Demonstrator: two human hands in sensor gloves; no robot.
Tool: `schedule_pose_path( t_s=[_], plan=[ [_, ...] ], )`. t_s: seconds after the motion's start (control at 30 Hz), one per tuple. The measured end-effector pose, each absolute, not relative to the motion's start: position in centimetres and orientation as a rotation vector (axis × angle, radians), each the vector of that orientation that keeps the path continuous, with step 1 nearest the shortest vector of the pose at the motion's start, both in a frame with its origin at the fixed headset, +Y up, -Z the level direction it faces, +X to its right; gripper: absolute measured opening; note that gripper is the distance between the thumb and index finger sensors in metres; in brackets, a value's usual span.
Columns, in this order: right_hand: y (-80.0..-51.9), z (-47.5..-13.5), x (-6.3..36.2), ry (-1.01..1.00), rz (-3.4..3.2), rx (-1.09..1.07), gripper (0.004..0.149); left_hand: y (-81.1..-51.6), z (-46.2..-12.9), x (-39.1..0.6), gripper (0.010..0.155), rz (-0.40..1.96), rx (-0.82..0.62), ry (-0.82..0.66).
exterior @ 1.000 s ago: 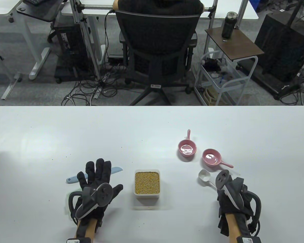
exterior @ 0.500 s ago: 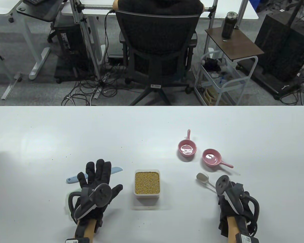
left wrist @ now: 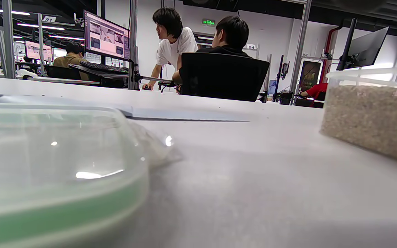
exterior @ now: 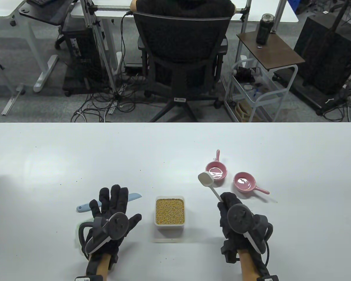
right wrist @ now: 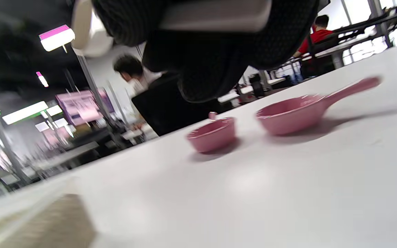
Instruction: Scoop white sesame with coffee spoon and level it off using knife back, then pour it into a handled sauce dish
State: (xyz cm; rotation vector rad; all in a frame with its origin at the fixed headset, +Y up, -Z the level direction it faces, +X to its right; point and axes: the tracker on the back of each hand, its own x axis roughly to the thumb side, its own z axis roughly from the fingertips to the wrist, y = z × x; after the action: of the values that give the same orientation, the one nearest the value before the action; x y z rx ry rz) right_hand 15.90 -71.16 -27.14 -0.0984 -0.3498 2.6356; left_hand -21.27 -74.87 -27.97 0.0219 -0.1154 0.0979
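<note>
The white coffee spoon (exterior: pixel 206 178) is being pinched by its handle in the right hand (exterior: pixel 237 218), bowl raised near the 2 pink sauce dishes (exterior: pixel 216 170). The sesame tub (exterior: pixel 169 211) is sitting between the hands. The left hand (exterior: pixel 112 212) is lying spread flat over the blue knife (exterior: pixel 134 197).

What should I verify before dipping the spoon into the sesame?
1. White plastic coffee spoon gripped by right hand: ok.
2. Spoon bowl empty: cannot tell, it faces away.
3. Clear square container of sesame open, lid off: ok.
4. Path from spoon to container free: ok.
5. Light blue knife within reach of left hand: ok, it lies under the flat fingers, not gripped.
6. Two pink handled sauce dishes empty: ok.
</note>
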Motion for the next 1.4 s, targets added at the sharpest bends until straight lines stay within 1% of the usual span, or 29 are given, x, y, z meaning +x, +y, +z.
schedule_pose_path(
  t_s=[0.07, 0.1, 0.2, 0.3, 0.4, 0.43, 0.47, 0.5, 0.57, 0.63, 0.73, 0.83, 0.9, 0.97, 1.07, 1.1, 1.17, 1.2, 1.23, 1.33, 1.4],
  plan=[
    [-72.0, -27.2, 15.6, -0.36, 2.605, -0.072, 0.039, -74.9, -28.0, -21.2, 0.093, 0.109, 0.018, -0.119],
    [-72.0, -27.3, 15.4, -0.369, 2.642, -0.059, 0.038, -74.9, -28.1, -21.2, 0.093, 0.124, 0.007, -0.128],
    [-71.4, -27.2, 14.7, -0.486, 2.699, 0.003, 0.037, -74.7, -28.1, -20.8, 0.094, 0.175, -0.027, -0.162],
    [-70.8, -26.8, 13.4, -0.542, 2.757, 0.087, 0.035, -74.1, -28.4, -20.0, 0.098, 0.236, -0.089, -0.231],
    [-70.1, -26.0, 11.7, -0.65, 2.863, 0.214, 0.034, -73.5, -29.0, -18.4, 0.103, 0.179, -0.084, -0.275],
    [-70.0, -25.8, 11.1, -0.685, 2.894, 0.267, 0.035, -73.4, -29.4, -17.7, 0.105, 0.139, -0.122, -0.303],
    [-69.9, -25.5, 10.5, -0.687, 2.942, 0.326, 0.035, -73.4, -29.8, -16.9, 0.107, 0.1, -0.177, -0.331],
    [-69.8, -25.3, 10.2, -0.682, 2.972, 0.356, 0.036, -73.4, -30.1, -16.5, 0.109, 0.089, -0.203, -0.351],
    [-70.0, -24.7, 9.2, -0.696, 3.051, 0.44, 0.035, -73.7, -31.1, -15.3, 0.112, 0.102, -0.303, -0.392],
    [-70.2, -24.4, 8.7, -0.741, 3.091, 0.465, 0.035, -74.0, -31.7, -14.9, 0.114, 0.129, -0.349, -0.396],
    [-70.4, -24.2, 8.0, -0.804, 3.14, 0.473, 0.035, -74.5, -32.4, -14.2, 0.115, 0.103, -0.368, -0.404],
    [-71.1, -24.1, 7.2, -0.874, 3.215, 0.487, 0.035, -74.9, -32.6, -14.1, 0.112, 0.049, -0.367, -0.392],
    [-71.6, -24.0, 6.6, -0.891, 3.272, 0.548, 0.035, -74.9, -32.5, -14.2, 0.111, 0.094, -0.335, -0.39],
    [-71.6, -23.9, 6.2, -0.857, 3.269, 0.586, 0.035, -74.8, -32.5, -14.1, 0.111, 0.065, -0.319, -0.387],
    [-71.3, -23.8, 5.7, -0.71, 3.264, 0.606, 0.035, -74.6, -32.6, -13.8, 0.111, 0.036, -0.319, -0.383],
    [-71.2, -23.9, 5.7, -0.681, 3.247, 0.588, 0.035, -74.5, -32.6, -13.8, 0.112, 0.027, -0.321, -0.381],
    [-71.0, -24.2, 5.8, -0.523, 3.197, 0.54, 0.035, -74.4, -32.6, -13.6, 0.112, 0.01, -0.326, -0.379],
    [-71.0, -24.3, 5.9, -0.496, 3.175, 0.516, 0.035, -74.4, -32.6, -13.6, 0.112, 0.006, -0.327, -0.379],
    [-71.0, -24.5, 5.9, -0.425, 3.147, 0.504, 0.035, -74.4, -32.6, -13.6, 0.112, 0.002, -0.327, -0.379],
    [-71.1, -25.3, 6.3, -0.234, 3.032, 0.405, 0.035, -74.4, -32.6, -13.6, 0.112, 0.006, -0.324, -0.384],
    [-71.1, -25.7, 6.6, -0.146, 2.977, 0.342, 0.035, -74.4, -32.6, -13.6, 0.112, 0.01, -0.323, -0.385]
  ],
)
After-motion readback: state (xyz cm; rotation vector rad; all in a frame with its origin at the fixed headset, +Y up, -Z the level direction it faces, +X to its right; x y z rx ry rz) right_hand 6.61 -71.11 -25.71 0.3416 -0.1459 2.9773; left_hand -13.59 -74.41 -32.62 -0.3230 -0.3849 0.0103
